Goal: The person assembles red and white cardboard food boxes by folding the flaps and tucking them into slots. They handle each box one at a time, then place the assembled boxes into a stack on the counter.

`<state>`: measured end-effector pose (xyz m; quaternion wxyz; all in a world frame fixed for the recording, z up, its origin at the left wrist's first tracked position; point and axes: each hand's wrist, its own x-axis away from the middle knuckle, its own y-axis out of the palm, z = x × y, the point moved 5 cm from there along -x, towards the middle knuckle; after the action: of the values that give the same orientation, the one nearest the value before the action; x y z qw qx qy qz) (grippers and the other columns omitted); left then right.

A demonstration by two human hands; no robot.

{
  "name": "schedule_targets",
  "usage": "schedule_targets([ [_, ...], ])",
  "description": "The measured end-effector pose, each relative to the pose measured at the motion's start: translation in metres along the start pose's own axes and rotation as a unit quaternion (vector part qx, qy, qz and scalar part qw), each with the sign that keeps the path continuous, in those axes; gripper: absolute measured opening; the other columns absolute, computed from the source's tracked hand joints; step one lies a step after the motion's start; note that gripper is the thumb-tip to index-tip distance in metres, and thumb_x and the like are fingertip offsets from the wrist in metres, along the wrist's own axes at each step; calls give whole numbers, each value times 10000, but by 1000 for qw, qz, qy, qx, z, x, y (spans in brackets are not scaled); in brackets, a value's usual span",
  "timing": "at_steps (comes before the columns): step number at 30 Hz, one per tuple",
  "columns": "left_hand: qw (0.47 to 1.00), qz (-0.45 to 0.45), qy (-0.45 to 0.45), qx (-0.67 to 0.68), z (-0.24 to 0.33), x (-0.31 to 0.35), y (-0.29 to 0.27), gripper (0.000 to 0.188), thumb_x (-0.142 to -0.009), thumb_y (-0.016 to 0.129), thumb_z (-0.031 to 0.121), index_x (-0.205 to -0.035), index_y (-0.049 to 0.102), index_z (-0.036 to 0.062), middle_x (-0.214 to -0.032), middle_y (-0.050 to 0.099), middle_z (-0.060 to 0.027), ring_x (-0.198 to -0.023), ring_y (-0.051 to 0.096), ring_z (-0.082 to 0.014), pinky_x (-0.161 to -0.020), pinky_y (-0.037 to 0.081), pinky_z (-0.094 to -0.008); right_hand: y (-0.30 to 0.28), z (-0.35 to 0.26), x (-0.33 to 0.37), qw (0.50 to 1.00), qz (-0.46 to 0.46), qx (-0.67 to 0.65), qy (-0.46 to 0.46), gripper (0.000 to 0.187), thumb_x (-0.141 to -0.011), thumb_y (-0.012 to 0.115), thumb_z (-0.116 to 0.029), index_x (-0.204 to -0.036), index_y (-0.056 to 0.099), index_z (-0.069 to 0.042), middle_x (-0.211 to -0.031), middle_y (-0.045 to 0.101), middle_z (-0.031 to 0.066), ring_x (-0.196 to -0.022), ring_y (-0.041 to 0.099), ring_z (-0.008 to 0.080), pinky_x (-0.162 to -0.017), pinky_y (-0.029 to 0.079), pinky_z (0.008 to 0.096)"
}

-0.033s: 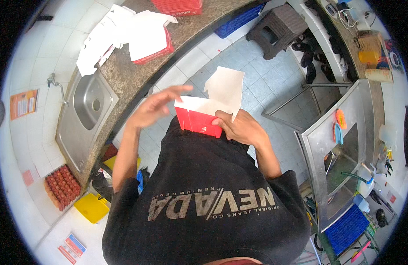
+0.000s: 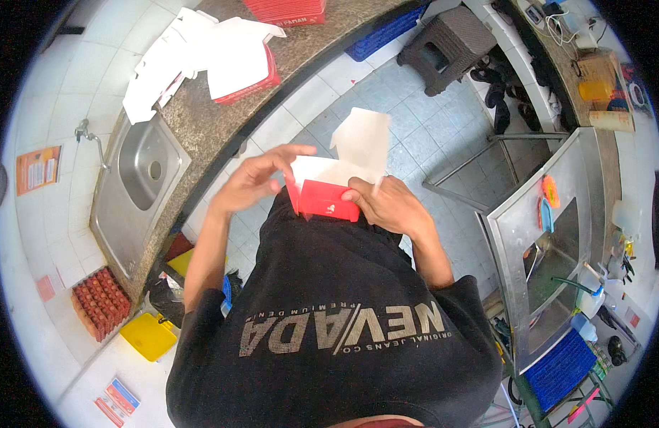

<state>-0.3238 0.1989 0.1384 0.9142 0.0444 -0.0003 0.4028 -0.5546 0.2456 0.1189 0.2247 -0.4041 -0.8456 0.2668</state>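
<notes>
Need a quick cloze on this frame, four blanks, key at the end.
1. The right hand grips the box, whose outside is ____.
2. The left hand is at the box's ____ end as the picture shows it.
3. The person's shirt, with pale lettering across it, is ____.
4. From the picture's middle, the stool stands up and to the ____.

Missing words: red; left; black; right.
</notes>
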Motion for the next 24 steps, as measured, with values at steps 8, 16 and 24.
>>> schedule_targets([
  [8,977,-79,13,-196,21,-6,65,205,-872,761,198,-847,617,54,-1115,572,-81,-1092,564,-279,-981,425,-403,-6,-20,3,986,-121,80,84,463,-1059,449,-411,-1028,643,8,-763,679,251,-771,689,456,-674,522,556],
  [16,888,143,-139,-415,4,-2,57,205,-994,570,142,-1062,478,-28,-1040,553,-268,-980,569,-463,-873,450,-515,1,-4,3,997,-34,48,56,420,-1047,492,-413,-944,613,-24,-734,640,259,-709,651,471,-631,497,553],
  [24,896,1,-137,-423,-10,-1,79,218,-1009,563,169,-1059,475,-24,-917,619,-270,-904,610,-475,-771,474,-532,-1,-7,6,995,-72,55,29,412,-1042,483,-404,-966,622,-23,-747,674,254,-741,683,470,-654,519,564],
])
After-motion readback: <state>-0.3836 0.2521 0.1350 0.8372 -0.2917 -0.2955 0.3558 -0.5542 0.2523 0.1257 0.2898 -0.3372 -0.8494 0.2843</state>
